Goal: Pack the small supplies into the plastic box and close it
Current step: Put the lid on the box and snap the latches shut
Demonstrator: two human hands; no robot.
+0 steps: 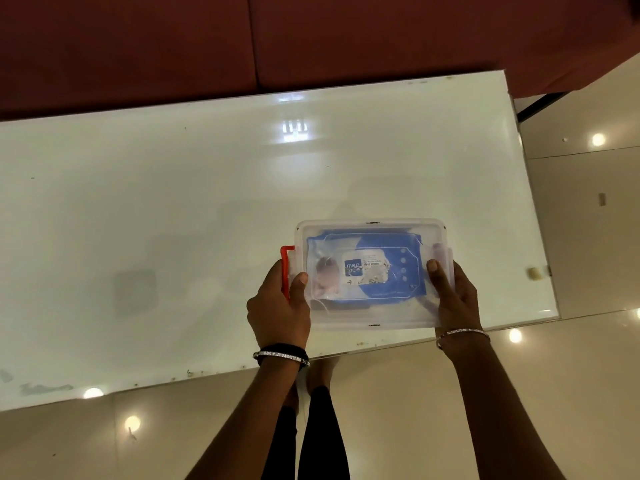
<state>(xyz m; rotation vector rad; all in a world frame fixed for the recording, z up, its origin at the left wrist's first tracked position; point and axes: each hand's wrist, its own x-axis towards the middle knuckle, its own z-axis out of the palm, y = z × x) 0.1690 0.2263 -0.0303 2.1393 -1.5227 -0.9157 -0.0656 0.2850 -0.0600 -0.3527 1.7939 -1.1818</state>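
On the glossy white table (173, 220), toward its four o'clock corner, sits the clear plastic box (372, 320) with its translucent lid (370, 227) on top. The tabletop around it is bare, mirroring ceiling lights; a dark red sofa (311, 39) runs along twelve o'clock, polished tile floor (581, 375) lies at three and six. The left hand (278, 306) clamps the box's nine o'clock end, thumb on the lid, fingers over the orange latch (284, 268). The right hand (453, 299) clamps the three o'clock end, covering that side. Through the lid shows a soft blue wipes pack (391, 289), labelled "mee mee" and "Wet Wipes". Bangles circle both wrists.
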